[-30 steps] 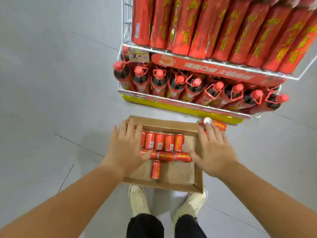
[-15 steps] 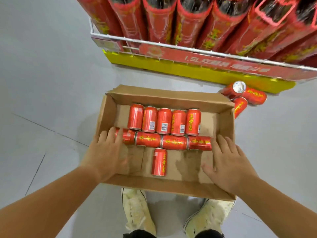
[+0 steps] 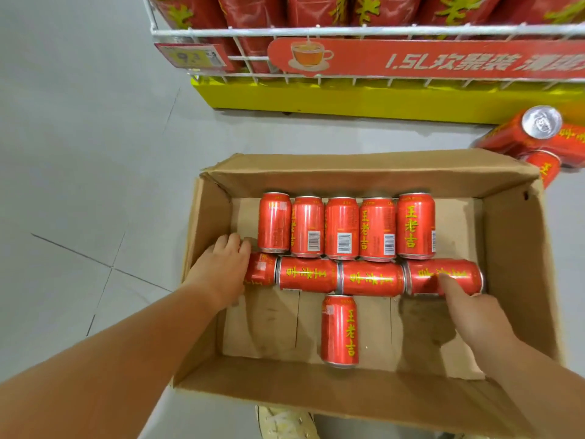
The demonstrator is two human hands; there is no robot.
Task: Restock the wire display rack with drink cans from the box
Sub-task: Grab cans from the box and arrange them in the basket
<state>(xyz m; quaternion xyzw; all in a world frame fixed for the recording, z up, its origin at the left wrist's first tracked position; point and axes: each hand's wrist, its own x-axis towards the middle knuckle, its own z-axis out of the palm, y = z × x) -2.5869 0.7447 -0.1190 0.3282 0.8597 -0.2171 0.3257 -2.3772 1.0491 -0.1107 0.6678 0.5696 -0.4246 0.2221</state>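
The wire display rack (image 3: 316, 30) fills the top of the view, its visible tier packed with big red bottles (image 3: 316, 7). No cans show on it here, so how much has been restocked cannot be judged from this angle.

Below it the box (image 3: 512, 264) sits open on the floor (image 3: 79, 153), just in front of the rack's yellow base. It holds ten cans, all lying on their sides: a back row of five (image 3: 342, 228), a crosswise row of four (image 3: 370, 278) touching it, and a lone can (image 3: 339, 331) nearer the person. A few loose cans (image 3: 512, 137) lie on the floor beside the box's far right corner (whether waiting or dropped is unclear).

So most of the work looks to be ahead — every can in view has yet to reach the rack.

The left hand (image 3: 218, 274) lies over the end of the leftmost crosswise can (image 3: 261, 274); whether its fingers close round it I cannot tell. The right hand (image 3: 474, 318) has not closed on anything — its index finger (image 3: 449, 286) lies straight on the rightmost crosswise can (image 3: 465, 277).
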